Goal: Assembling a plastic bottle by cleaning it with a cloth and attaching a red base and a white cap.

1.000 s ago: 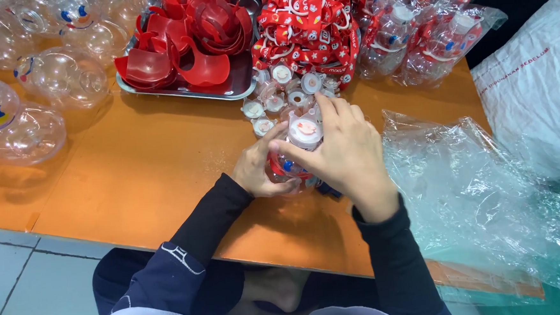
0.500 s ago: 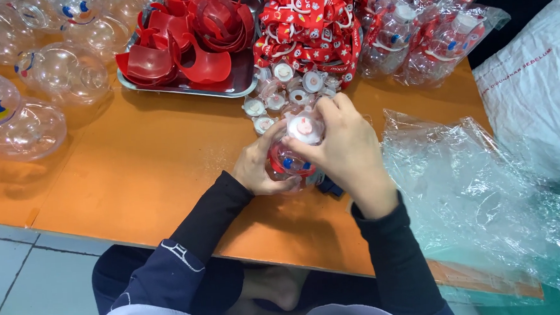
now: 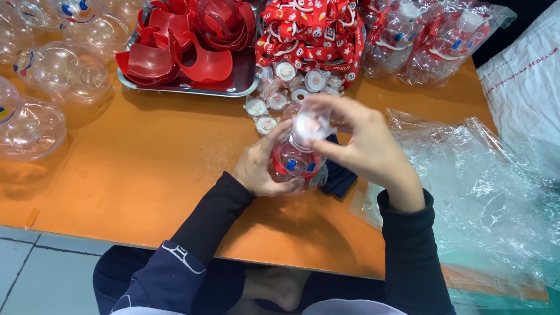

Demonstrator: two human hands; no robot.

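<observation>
tray: metal tray [image 3: 241, 89] at the far side of the orange tabletop [image 3: 134, 184], heaped with glossy red curved plastic pieces [image 3: 190, 34].
caps: small white round caps [image 3: 280, 90] lie loose on the tabletop just in front of the tray, near the hands.
straps: pile of red printed straps [image 3: 308, 22] sits beside the tray, to its right.
bagged bottles: finished bottles in clear bags [image 3: 436, 31] lie at the far right of the tabletop.
clear shells: round clear plastic bottle bodies [image 3: 19, 110] with blue and red face marks are clustered at the far left.
plastic bags: crumpled clear plastic bags [image 3: 492, 191] spread over the right end of the tabletop; a white sack [image 3: 538, 93] lies beyond them.
held bottle: small clear bottle [image 3: 295, 162] with a red insert and blue dots stands between both hands, over the near middle of the tabletop, above a dark cloth [image 3: 340, 177].
left hand: left hand [image 3: 263, 168] is wrapped around the bottle's body from the side, fingers closed on it.
right hand: right hand [image 3: 362, 147] arches over the top, fingertips pinched on the white cap [image 3: 308, 125] at the bottle's neck.
change: half a second ago the bottle and hands were a little lower and closer together; the cap end is now raised slightly and the right hand's fingers have spread further around it.
arms: both forearms in dark sleeves reach forward from the person's lap.
</observation>
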